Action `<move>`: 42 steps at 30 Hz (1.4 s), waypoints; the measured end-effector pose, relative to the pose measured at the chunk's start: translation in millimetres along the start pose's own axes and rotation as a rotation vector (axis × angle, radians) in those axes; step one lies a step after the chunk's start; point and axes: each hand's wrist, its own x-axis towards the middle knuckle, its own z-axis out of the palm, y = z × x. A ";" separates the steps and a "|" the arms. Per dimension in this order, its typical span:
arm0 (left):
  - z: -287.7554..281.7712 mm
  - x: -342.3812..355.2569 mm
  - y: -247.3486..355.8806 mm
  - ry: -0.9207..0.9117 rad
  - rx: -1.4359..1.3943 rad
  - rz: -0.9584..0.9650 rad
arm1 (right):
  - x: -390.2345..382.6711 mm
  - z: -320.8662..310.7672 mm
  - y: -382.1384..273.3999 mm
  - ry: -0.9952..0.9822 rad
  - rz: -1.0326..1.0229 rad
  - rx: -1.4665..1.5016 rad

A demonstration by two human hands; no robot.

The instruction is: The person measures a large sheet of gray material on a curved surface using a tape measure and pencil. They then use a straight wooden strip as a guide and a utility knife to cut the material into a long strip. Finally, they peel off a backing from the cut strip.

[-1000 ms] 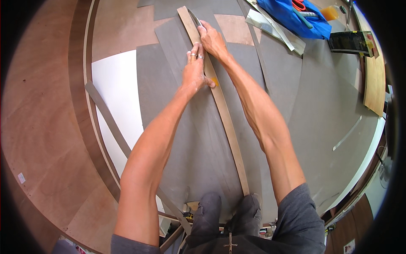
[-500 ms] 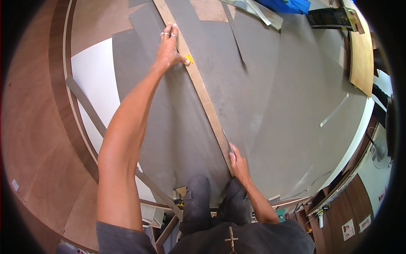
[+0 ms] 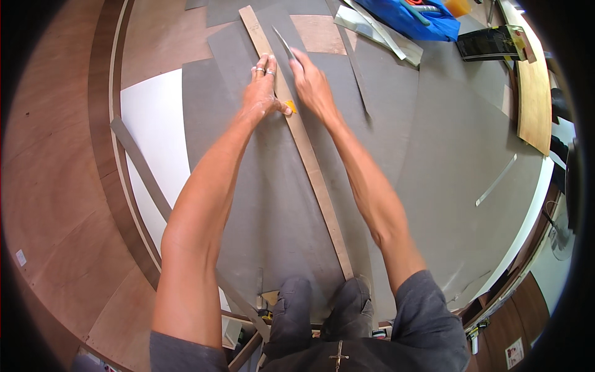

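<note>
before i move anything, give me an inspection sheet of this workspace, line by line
Surface: overlapping grey sheets, white sheet at left
Work pieces: long wooden strip lying on the grey sheets; slim pointed blade right of its far end, apart from it
Clutter: blue bag, black box, narrow grey strip across the white sheet
Hands: left hand spread on the wooden strip; right hand gripping the blade
Cables: none clear enough to confirm
Surroundings: reddish-brown wood panel left, pale board right

The worktable (image 3: pixel 158 46) carries a white sheet (image 3: pixel 158 118) and gray sheets (image 3: pixel 440 149) topped by a wooden strip (image 3: pixel 317 180).
</note>
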 end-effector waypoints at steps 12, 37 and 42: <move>-5.4 -3.5 2.8 -0.031 -0.040 -0.045 | 101.6 59.4 -5.4 0.008 0.040 -0.011; 6.4 4.9 -9.7 0.045 0.001 0.012 | -226.8 -24.3 52.5 -0.108 0.264 -0.055; 5.2 3.5 -11.4 0.039 0.008 0.002 | -383.6 -91.6 38.9 -0.257 0.708 -0.071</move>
